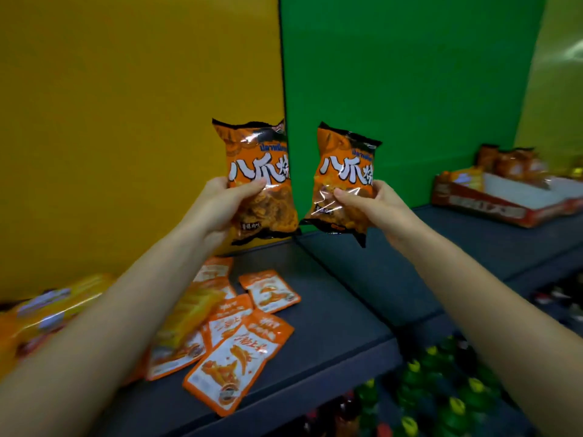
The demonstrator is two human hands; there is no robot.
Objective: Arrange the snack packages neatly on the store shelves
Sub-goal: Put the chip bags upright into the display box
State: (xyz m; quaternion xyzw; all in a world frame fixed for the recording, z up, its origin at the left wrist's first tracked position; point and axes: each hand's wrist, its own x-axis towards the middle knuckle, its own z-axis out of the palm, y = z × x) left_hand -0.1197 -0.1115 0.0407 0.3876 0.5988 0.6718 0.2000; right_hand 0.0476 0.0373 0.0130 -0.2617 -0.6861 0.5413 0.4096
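Left hand closed on left bag, right hand closed on right bag, both upright in the air above the dark shelf, near its back panel. Risks: pillow bags are slick and puffy, likely to topple forward if stood up unsupported. Flat orange sachets at 7 o'clock lie scattered; a lowered forearm could sweep them off the edge. Red tray at 3 o'clock looks like the safer slot

Left hand gripping orange bag, upright, above dark shelf. Right hand gripping 2nd bag, tilted, just beside, not touching. Flat orange packets scattered on shelf below-left. Red tray far right w/ more bags.
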